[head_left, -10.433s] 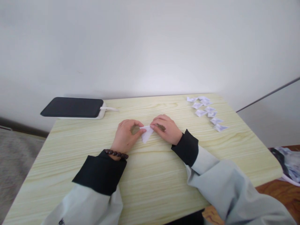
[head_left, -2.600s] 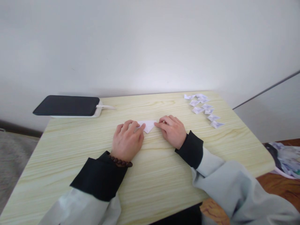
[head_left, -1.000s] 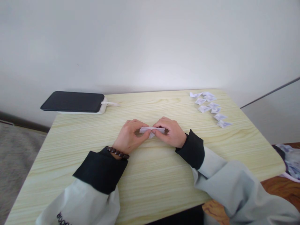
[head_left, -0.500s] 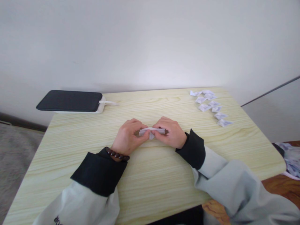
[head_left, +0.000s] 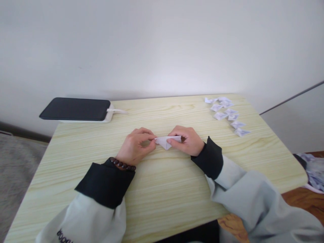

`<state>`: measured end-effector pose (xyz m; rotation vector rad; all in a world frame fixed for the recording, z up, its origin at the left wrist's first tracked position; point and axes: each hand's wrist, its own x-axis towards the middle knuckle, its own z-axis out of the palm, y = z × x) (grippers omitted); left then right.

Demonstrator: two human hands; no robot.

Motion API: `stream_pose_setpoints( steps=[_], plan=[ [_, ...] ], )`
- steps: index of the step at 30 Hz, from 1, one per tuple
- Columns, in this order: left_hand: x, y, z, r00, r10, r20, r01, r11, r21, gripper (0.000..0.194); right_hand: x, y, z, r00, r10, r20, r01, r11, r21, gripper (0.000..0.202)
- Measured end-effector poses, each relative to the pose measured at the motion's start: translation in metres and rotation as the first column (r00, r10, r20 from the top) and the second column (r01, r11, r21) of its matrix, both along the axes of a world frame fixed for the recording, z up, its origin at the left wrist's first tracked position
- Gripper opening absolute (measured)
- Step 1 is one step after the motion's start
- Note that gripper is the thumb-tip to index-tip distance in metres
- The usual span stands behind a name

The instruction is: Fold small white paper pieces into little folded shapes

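A small folded white paper (head_left: 165,143) is held between my two hands just above the wooden table, a pointed flap hanging down at its middle. My left hand (head_left: 138,145) pinches its left tip between thumb and fingertips. On the other side, my right hand (head_left: 186,140) grips the right part, with the thumb across the near face and the fingers behind. Several small folded paper boats (head_left: 226,113) lie in a loose cluster at the table's far right.
The pale wood-grain table (head_left: 162,189) meets a white wall (head_left: 162,47) at its far edge. At the far left a black phone (head_left: 76,108) rests on a white block, with a white cable (head_left: 118,110) at its right end.
My left hand has slid left to the paper's tip, and the right thumb has moved off the middle. More of the paper's near face and its downward point now show.
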<state>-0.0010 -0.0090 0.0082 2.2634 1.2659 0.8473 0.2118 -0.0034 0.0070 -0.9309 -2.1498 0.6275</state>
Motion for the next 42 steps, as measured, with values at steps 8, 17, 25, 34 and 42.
stream_pose_setpoints(
  steps=[8,17,25,34,42],
  plan=[
    [-0.001,-0.001,0.002,0.987,-0.123,0.105,0.133,0.988,-0.084,0.023,0.003,0.002,-0.004,1.0,0.0,0.019,0.0,0.999,-0.039,0.013],
    [0.006,-0.002,0.0,0.996,-0.091,-0.018,0.09,0.995,-0.038,0.023,-0.011,-0.003,-0.003,0.999,-0.003,0.04,-0.001,0.995,0.104,0.011],
    [0.003,-0.002,0.003,0.998,-0.043,0.036,0.047,0.995,-0.09,0.023,0.0,0.001,-0.003,0.994,0.018,0.112,-0.026,0.997,0.069,0.019],
    [0.0,0.0,0.003,0.991,-0.009,0.134,0.037,0.977,-0.211,0.024,0.011,0.008,-0.001,0.977,0.152,0.153,-0.152,0.988,-0.01,0.021],
    [-0.005,0.002,0.005,0.988,-0.022,0.151,0.062,0.962,-0.267,0.027,0.019,0.014,-0.001,0.949,0.268,0.164,-0.25,0.96,-0.124,0.022]
  ],
)
